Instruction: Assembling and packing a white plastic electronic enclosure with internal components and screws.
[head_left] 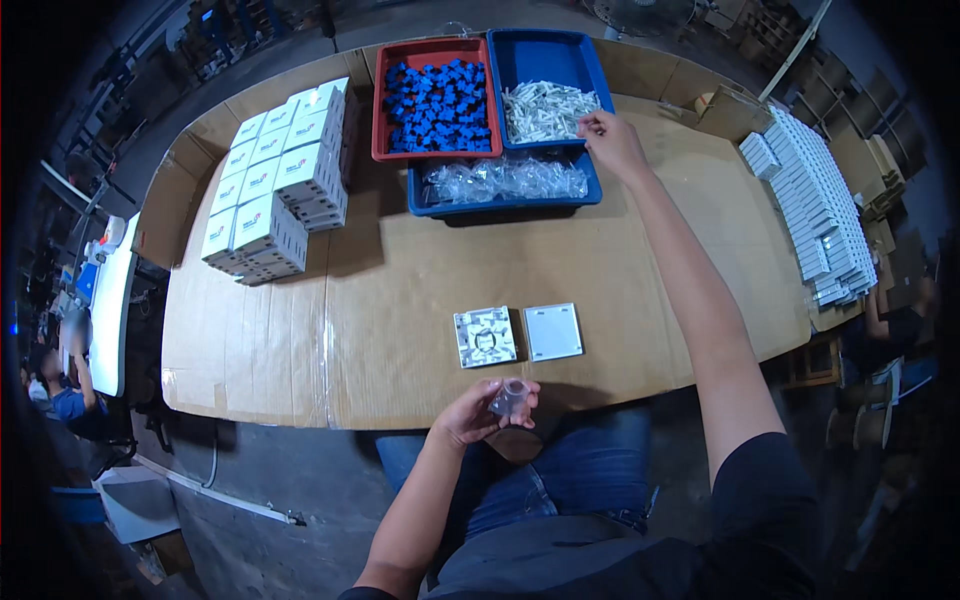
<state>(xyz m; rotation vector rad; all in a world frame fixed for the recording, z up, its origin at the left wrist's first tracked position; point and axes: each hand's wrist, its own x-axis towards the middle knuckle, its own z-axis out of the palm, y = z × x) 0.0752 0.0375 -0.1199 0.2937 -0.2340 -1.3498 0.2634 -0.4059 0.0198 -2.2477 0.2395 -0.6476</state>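
Note:
Close to the table's front edge, my left hand (482, 412) is closed round a small clear plastic bag (511, 397). My right hand (611, 140) reaches far forward to the near right corner of a blue tray (540, 58) of small white slender parts (548, 112). Its fingertips are pressed together over the parts; what they pinch, if anything, is too small to make out. Just beyond my left hand lie a square white plastic box base (485, 337) with moulded inner fittings and, beside it, a flat white square cover (553, 331).
A red tray (378, 110) holds small blue parts. In front stands another blue tray (505, 208) of clear plastic bags. White boxes (268, 180) are stacked at left, rows of white pieces (815, 205) at right. Cardboard (400, 270) covers the table. People sit at both sides.

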